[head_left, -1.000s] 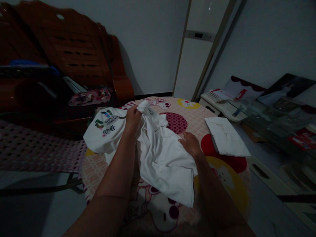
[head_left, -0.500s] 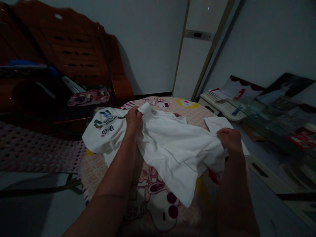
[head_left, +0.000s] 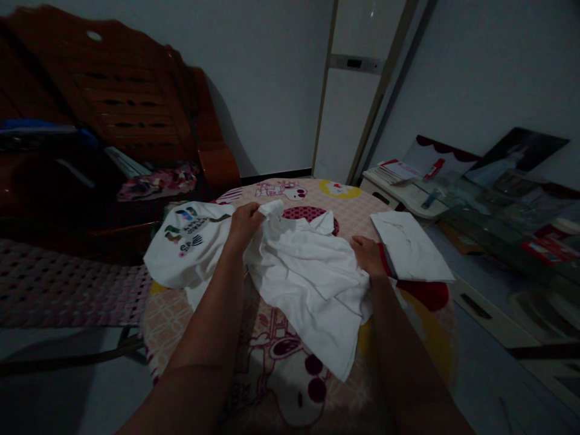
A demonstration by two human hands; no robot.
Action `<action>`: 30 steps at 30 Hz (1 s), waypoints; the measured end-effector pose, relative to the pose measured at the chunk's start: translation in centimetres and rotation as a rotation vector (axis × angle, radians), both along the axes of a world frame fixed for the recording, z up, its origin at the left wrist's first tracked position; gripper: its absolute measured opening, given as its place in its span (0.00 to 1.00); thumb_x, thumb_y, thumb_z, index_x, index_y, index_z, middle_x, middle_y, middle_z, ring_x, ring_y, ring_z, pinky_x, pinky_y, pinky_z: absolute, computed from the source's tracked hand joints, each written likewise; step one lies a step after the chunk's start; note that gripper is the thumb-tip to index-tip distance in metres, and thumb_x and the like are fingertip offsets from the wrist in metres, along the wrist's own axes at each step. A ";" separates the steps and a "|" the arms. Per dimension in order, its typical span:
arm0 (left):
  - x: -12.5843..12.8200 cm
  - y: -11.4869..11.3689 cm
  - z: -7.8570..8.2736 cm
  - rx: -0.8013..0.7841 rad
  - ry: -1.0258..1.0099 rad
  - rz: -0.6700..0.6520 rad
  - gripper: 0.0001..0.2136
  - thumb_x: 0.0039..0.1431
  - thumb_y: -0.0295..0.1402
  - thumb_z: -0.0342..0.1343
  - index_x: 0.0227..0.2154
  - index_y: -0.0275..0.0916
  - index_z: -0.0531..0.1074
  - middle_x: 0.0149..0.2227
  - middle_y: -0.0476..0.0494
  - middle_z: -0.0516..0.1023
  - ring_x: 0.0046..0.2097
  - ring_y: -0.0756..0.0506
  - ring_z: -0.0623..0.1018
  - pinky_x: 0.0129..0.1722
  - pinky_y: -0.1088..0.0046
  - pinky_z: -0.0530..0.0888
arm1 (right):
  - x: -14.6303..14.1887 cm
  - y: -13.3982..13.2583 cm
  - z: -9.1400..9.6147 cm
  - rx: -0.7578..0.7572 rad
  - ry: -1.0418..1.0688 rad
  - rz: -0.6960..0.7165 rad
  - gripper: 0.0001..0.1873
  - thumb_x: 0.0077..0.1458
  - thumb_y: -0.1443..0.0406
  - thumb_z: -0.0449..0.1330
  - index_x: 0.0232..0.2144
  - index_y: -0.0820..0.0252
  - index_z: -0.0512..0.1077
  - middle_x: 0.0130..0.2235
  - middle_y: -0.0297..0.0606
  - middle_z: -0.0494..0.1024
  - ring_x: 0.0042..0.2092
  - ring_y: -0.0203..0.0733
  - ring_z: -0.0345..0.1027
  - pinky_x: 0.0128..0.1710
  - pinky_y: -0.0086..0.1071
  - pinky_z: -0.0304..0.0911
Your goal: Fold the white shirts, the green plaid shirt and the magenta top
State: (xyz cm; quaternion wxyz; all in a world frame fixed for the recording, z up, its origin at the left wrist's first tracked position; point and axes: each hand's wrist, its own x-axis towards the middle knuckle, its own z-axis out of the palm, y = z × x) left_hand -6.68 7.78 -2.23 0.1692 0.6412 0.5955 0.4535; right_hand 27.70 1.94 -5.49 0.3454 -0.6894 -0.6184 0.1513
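A white T-shirt (head_left: 303,260) with a coloured print on its left part lies spread and wrinkled over the round table. My left hand (head_left: 246,222) is closed on the shirt near its upper middle, pinching up a fold of cloth. Further right, my right hand (head_left: 368,254) grips the shirt's right part, with cloth bunched beneath it. The lower corner of the shirt points toward me. Both hands' fingertips are partly hidden.
A patterned cloth (head_left: 294,386) covers the round table. A folded white garment (head_left: 410,248) lies at its right edge. Around stand a wooden bench (head_left: 136,109), a woven chair (head_left: 72,284), a tall white cabinet-like unit (head_left: 347,109) and a glass-topped stand (head_left: 480,205).
My right hand has moved left with the shirt's right part, and the cloth between my hands has slackened. The folded white garment now shows more fully. My left hand keeps its hold.
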 end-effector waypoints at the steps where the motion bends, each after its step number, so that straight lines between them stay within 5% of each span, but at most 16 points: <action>1: 0.0 0.0 0.0 0.001 -0.020 -0.009 0.08 0.50 0.35 0.51 0.24 0.39 0.72 0.23 0.48 0.71 0.30 0.46 0.69 0.28 0.72 0.60 | -0.4 0.0 -0.4 -0.041 -0.025 0.019 0.12 0.54 0.63 0.55 0.31 0.61 0.78 0.36 0.43 0.82 0.41 0.44 0.72 0.43 0.32 0.63; 8: 0.0 0.3 -0.3 -0.004 -0.064 -0.013 0.09 0.49 0.34 0.51 0.26 0.37 0.74 0.25 0.48 0.73 0.29 0.46 0.70 0.28 0.73 0.61 | -2.4 -0.5 -0.9 -0.124 0.102 0.151 0.12 0.44 0.62 0.61 0.15 0.59 0.65 0.19 0.28 0.63 0.27 0.35 0.59 0.28 0.29 0.52; 13: 0.3 0.3 -0.1 0.047 -0.133 0.000 0.11 0.50 0.34 0.50 0.30 0.37 0.75 0.26 0.47 0.75 0.30 0.47 0.70 0.29 0.74 0.63 | -0.2 -0.3 0.1 0.252 0.650 -0.111 0.16 0.47 0.54 0.61 0.21 0.57 0.63 0.20 0.24 0.59 0.24 0.33 0.52 0.24 0.28 0.52; 16: 0.4 0.1 -0.4 -0.030 -0.145 -0.111 0.12 0.50 0.36 0.52 0.34 0.37 0.77 0.28 0.46 0.77 0.30 0.46 0.72 0.29 0.74 0.65 | 1.8 -0.2 0.2 0.390 0.782 -0.236 0.16 0.41 0.57 0.66 0.19 0.57 0.63 0.20 0.22 0.57 0.24 0.31 0.52 0.25 0.27 0.53; 23: -1.1 0.2 -2.0 -0.231 0.351 -0.262 0.06 0.41 0.34 0.62 0.17 0.42 0.70 0.21 0.46 0.74 0.26 0.45 0.72 0.26 0.72 0.63 | 2.6 -0.7 1.0 0.211 0.931 -0.107 0.15 0.36 0.59 0.68 0.28 0.60 0.73 0.28 0.31 0.75 0.31 0.39 0.69 0.33 0.32 0.68; 26: -1.9 0.6 -1.6 -0.167 0.394 -0.198 0.06 0.43 0.34 0.61 0.17 0.43 0.69 0.20 0.46 0.73 0.26 0.44 0.72 0.27 0.71 0.64 | 2.7 -0.1 2.4 0.325 0.964 -0.100 0.19 0.38 0.58 0.67 0.35 0.60 0.75 0.35 0.36 0.79 0.39 0.43 0.74 0.43 0.36 0.71; 30: -1.7 2.4 1.0 -0.034 0.365 -0.018 0.03 0.45 0.32 0.61 0.23 0.42 0.73 0.26 0.43 0.76 0.34 0.40 0.75 0.36 0.68 0.68 | 3.2 3.1 4.0 0.499 0.943 -0.129 0.20 0.41 0.59 0.66 0.39 0.62 0.76 0.39 0.39 0.79 0.42 0.44 0.74 0.47 0.40 0.72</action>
